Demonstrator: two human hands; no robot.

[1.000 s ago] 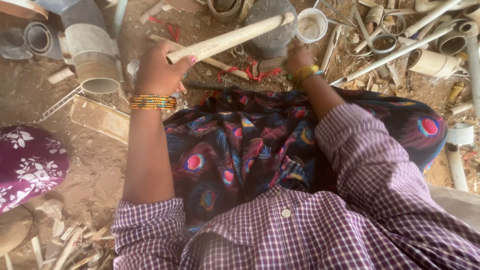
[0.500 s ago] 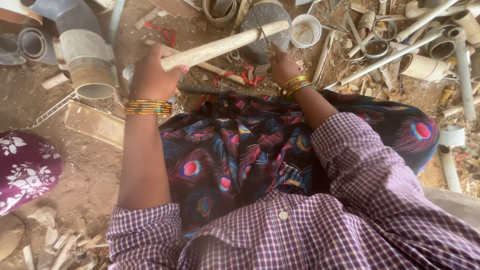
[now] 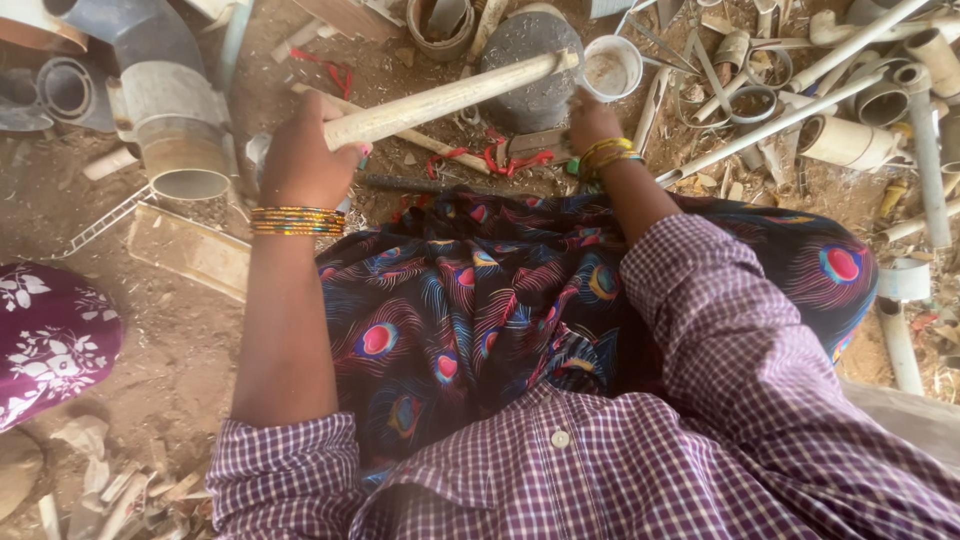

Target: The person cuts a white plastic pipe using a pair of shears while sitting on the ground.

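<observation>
The left hand [image 3: 305, 160] is wrapped tight around the near end of a pale pipe [image 3: 440, 98], fingers curled over it and pressed together, bangles at the wrist. The pipe runs up and to the right from that fist, held clear of the ground, its far end resting on or just over a round dark block [image 3: 530, 55]. The right hand [image 3: 592, 118] sits near that far end, fingers bent toward the ground — whether it pinches anything cannot be told, since the pipe tip and the hand's own back hide the fingertips.

Judging from this hold, the weak point is the long overhang: one fist at one end means the far tip could slide off the block if the wrist twists, and the right hand is close enough to be caught under it. The dusty surface of the pipe may also let it turn in the grip.

Around them the ground is crowded. A white cup-shaped fitting [image 3: 612, 68] lies just beyond the pipe's tip. A thinner stick [image 3: 405, 130] lies on the dirt under the pipe, with red scraps [image 3: 490, 158] beside it. A grey elbow pipe [image 3: 165, 110] stands to the left, and long thin pipes [image 3: 790, 110] with cut rings lie to the right — little room to swing the pipe either way.
</observation>
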